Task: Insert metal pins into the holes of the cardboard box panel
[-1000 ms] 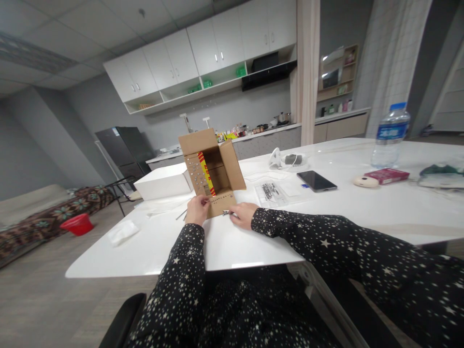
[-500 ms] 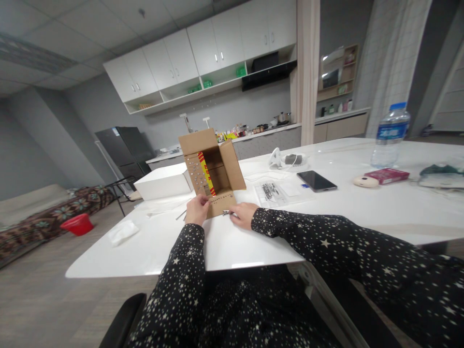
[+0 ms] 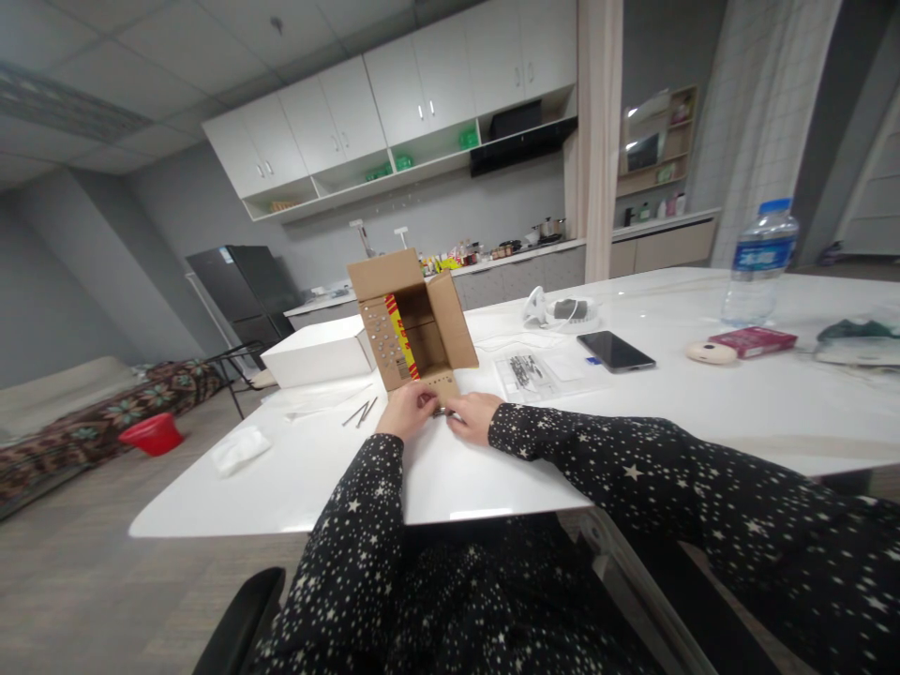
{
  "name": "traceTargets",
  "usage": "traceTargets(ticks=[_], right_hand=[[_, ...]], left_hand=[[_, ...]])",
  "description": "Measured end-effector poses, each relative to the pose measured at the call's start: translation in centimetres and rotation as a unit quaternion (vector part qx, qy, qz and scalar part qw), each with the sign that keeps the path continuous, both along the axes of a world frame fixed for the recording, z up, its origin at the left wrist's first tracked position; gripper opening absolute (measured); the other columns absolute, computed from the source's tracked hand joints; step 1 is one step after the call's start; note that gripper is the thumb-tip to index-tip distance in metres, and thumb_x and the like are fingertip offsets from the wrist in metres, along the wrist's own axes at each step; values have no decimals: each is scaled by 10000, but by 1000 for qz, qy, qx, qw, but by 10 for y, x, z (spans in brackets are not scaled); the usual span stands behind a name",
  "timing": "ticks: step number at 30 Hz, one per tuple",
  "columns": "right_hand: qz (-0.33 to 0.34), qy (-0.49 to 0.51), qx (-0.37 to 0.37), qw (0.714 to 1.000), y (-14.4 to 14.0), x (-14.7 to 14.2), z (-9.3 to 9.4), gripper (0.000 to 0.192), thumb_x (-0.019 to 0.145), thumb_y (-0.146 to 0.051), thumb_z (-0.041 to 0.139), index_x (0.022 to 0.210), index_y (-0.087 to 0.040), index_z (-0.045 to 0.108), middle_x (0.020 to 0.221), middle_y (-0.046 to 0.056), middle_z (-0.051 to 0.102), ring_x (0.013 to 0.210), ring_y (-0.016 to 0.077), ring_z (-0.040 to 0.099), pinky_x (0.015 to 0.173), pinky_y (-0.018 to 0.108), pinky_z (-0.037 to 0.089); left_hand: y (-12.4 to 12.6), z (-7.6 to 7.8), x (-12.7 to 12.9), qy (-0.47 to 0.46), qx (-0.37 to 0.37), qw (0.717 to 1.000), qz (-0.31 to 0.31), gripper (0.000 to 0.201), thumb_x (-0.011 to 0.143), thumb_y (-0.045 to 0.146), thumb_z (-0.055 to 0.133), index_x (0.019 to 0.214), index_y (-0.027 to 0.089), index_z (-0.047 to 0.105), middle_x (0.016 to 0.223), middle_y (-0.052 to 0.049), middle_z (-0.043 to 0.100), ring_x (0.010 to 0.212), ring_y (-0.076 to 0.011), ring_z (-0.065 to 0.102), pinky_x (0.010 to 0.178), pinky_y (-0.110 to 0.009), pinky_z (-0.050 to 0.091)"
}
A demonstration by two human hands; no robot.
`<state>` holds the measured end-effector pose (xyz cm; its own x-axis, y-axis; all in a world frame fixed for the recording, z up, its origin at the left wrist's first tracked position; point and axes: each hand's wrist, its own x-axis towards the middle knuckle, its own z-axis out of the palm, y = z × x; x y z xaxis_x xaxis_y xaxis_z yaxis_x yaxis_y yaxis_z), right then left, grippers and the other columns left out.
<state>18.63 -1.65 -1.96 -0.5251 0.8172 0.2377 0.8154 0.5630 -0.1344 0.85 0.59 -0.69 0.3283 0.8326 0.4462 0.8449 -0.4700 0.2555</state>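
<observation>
An open cardboard box (image 3: 458, 323) stands on the white table in front of me, its flaps spread. Small round silvery pieces dot its left flap (image 3: 378, 328), beside a red-and-yellow strip (image 3: 400, 337). A row of dark dots runs along the front flap (image 3: 444, 382). At that flap's near edge, my right hand (image 3: 475, 417) pinches a small metal piece (image 3: 442, 412), too small to name. My left hand (image 3: 406, 411) is closed right beside it, fingertips bent in; what they hold is hidden. Two thin metal rods (image 3: 362, 412) lie left of my left hand.
A white box (image 3: 316, 354) stands behind on the left, with a crumpled tissue (image 3: 240, 452) nearer. On the right are a plastic bag of small dark parts (image 3: 527, 373), a phone (image 3: 615, 351), a white device with a cable (image 3: 562, 309), a pink box (image 3: 754, 342) and a water bottle (image 3: 757, 262).
My left hand has moved right, from the box's left flap to the metal piece by my right hand. The metal rods show more fully now. My right hand has stayed in place.
</observation>
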Motion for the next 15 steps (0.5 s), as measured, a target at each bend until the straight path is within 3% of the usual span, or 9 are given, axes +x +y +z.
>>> traceTargets(ticks=[7, 15], right_hand=[[30, 20, 26, 999, 1, 4, -4, 295, 883, -331, 421, 1091, -219, 598, 1016, 69, 693, 891, 202, 638, 724, 288, 421], [33, 23, 25, 999, 1, 5, -4, 326, 883, -331, 427, 1147, -223, 585, 1036, 72, 691, 898, 205, 638, 715, 291, 421]], left_hand=[[0, -3, 1, 17, -28, 998, -50, 176, 799, 237, 557, 845, 185, 719, 837, -39, 687, 754, -152, 610, 733, -262, 477], [-2, -2, 2, 6, -50, 996, -67, 163, 769, 276, 612, 838, 180, 725, 819, -41, 692, 754, -158, 607, 724, -269, 481]])
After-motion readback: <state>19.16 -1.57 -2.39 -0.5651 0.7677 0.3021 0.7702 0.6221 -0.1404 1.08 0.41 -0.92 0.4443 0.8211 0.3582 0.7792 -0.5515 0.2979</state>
